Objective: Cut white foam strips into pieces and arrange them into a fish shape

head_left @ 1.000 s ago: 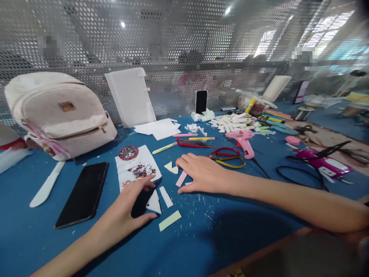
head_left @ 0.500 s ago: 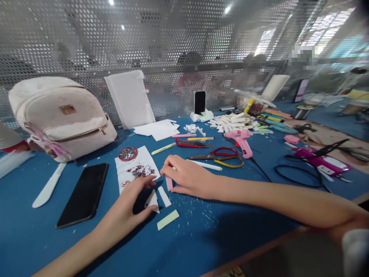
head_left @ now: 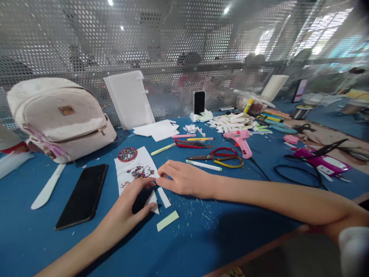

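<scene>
My left hand [head_left: 133, 202] lies low over the blue table with its thumb and fingers apart. Between them is a white cut piece [head_left: 152, 202] with a pointed end. My right hand [head_left: 183, 177] is closed, thumb and fingertips bent together by the left fingertips; what they hold, if anything, is hidden. A white strip [head_left: 164, 197] and a pale green strip [head_left: 168, 221] lie just below the hands. Beyond the fingertips is a white paper [head_left: 122, 175] bearing loose mixed beads [head_left: 141, 171] and a round red-rimmed dish of beads [head_left: 127, 154].
Scissors [head_left: 213, 157], a capped marker [head_left: 204, 165], a red cutter [head_left: 190, 144] and a pink glue gun [head_left: 242, 141] lie beyond my right hand. A black phone [head_left: 82, 197], a white plastic knife [head_left: 49, 186] and a backpack [head_left: 63, 119] are on the left. White strips [head_left: 230, 122] are heaped behind.
My right hand has shifted slightly left, its thumb rising to the left fingertips. The pink strip seen under its fingers is now out of sight. My left hand has hardly moved.
</scene>
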Tool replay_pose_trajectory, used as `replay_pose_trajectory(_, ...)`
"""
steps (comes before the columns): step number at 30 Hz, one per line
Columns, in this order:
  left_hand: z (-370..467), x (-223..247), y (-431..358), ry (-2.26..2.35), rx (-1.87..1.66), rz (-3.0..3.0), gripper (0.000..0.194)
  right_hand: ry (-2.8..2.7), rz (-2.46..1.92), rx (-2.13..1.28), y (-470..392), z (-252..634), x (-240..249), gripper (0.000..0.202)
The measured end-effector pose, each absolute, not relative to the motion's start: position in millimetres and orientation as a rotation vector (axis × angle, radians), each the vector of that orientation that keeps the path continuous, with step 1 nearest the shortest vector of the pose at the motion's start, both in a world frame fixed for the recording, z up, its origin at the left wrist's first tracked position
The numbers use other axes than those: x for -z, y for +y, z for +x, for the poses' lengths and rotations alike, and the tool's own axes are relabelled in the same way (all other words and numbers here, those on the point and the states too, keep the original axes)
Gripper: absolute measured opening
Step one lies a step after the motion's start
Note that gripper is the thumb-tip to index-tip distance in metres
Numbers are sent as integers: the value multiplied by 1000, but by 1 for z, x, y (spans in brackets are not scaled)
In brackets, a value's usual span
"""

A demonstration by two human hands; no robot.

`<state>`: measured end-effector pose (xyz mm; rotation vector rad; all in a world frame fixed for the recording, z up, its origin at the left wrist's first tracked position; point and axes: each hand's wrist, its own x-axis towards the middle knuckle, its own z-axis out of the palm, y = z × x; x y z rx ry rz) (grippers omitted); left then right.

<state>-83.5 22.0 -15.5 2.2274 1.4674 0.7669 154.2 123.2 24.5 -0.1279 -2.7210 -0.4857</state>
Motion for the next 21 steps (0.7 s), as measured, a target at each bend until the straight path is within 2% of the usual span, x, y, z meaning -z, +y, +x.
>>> replay_pose_trajectory(9,-83,14,23,1454,-771,2208,37,-2800,-69,465,126,149,-21,26)
replay_pose_trajectory(14,-84,14,23,1454,-744,2230,35,-2904,-105,193,123,163,-29,14)
replay_pose_trajectory(17,-83,15,22,1477,-747,2258,37,-2924,-237,-104,120,170,-34,29)
replay_pose_trajectory(21,-83,17,20,1528,-752,2304,51,-2875,-344,-467,118,170,-33,48)
